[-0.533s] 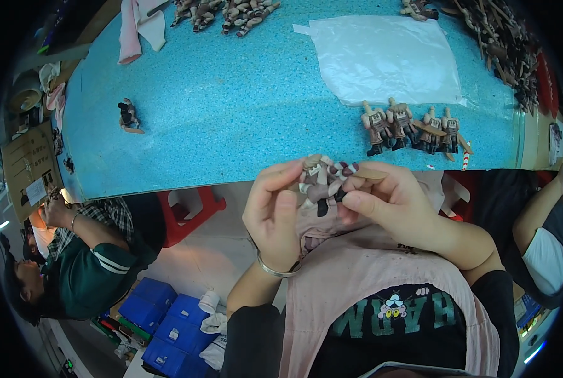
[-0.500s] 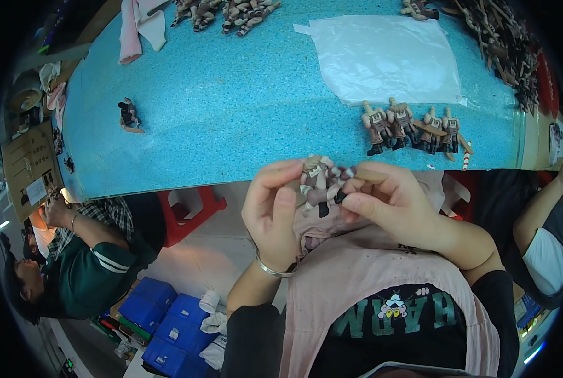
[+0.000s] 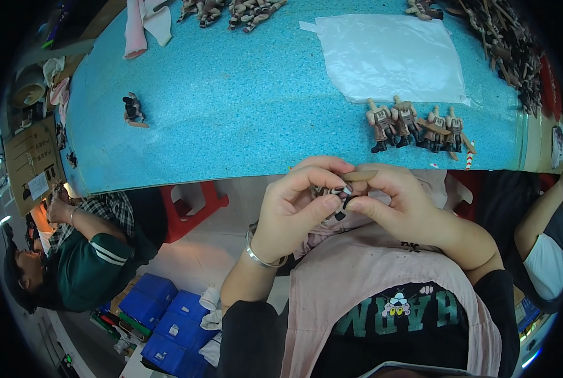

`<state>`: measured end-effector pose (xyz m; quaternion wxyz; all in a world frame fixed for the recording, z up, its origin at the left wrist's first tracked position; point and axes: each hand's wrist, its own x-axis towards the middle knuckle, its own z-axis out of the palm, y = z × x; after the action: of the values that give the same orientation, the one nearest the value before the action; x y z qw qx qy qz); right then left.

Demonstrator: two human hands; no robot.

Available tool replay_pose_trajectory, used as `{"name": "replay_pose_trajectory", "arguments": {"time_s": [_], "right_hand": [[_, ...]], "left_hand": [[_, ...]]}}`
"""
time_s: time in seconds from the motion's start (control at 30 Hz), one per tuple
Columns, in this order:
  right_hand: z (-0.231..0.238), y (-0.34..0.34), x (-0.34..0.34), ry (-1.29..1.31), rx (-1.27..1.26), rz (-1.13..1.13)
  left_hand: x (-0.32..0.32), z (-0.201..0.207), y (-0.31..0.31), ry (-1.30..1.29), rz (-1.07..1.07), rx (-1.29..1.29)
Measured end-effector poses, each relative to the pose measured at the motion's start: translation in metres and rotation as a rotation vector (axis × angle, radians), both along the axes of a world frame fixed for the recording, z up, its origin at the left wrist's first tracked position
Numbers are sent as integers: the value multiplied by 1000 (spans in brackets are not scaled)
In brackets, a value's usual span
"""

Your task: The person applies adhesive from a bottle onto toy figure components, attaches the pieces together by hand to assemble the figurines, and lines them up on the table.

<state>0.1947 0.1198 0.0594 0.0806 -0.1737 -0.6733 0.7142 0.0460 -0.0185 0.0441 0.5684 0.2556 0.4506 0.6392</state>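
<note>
The left grip point(image 3: 296, 210) pinched, thumb opposing bent fingers; the right grip point(image 3: 400, 196) did likewise just beside it, forearms point(image 3: 463, 242) slanting outward behind both.

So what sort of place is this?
Probably a workshop or small factory: similar small figures lie lined up on a blue worktable, blue boxes sit nearby, and another person is by the table's left end.
</note>
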Motion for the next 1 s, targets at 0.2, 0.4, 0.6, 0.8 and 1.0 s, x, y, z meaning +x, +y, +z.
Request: {"name": "replay_pose_trajectory", "arguments": {"time_s": [0.2, 0.4, 0.6, 0.8, 1.0], "right_hand": [[-7, -2, -2, 2, -204, -16], [3, 3, -14, 170, 208, 29], [6, -7, -8, 171, 61, -115], [7, 2, -17, 214, 311, -53], [3, 4, -17, 204, 324, -63]], "left_hand": [[17, 5, -1, -19, 172, -14], [15, 13, 0, 148, 371, 19], [-2, 13, -4, 214, 31, 38], [9, 11, 0, 123, 126, -14], [9, 3, 3, 185, 135, 52]]}}
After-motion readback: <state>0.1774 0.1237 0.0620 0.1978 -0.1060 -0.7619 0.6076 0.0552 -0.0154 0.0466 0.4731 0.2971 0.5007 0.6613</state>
